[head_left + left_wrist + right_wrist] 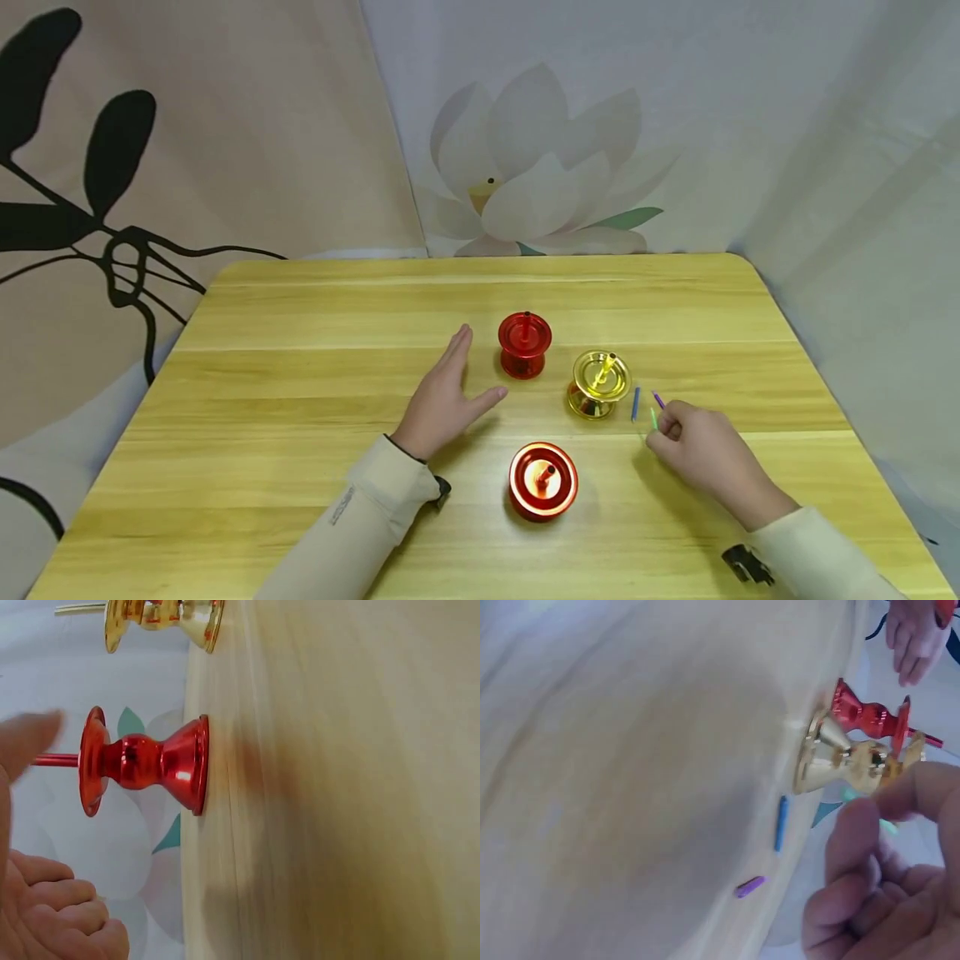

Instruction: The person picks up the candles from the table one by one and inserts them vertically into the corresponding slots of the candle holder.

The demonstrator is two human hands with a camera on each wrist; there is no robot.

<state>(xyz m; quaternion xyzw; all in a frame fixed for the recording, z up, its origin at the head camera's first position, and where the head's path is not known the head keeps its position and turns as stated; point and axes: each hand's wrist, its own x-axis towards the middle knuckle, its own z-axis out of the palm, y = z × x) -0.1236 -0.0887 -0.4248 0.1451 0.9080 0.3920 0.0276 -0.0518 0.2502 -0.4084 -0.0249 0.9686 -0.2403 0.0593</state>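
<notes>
My left hand (444,406) is spread with straight fingers, left of a shiny red candle holder (523,358). It touches nothing; its thumb (30,742) overlaps that holder's stem in the left wrist view. At the right, my right hand (705,450) pinches a thin green stick (653,418) between thumb and forefinger, its other fingers curled; part of the stick is hidden by the fingertips. Nearby on the table lie a blue stick (635,404) and a purple stick (658,399). A gold candle holder (591,406) stands just left of these sticks.
A second red candle holder (542,508) stands nearer the front, between my two forearms. All three holders are upright on the wooden table (300,400). A flower-printed curtain (562,167) hangs behind the table's back edge.
</notes>
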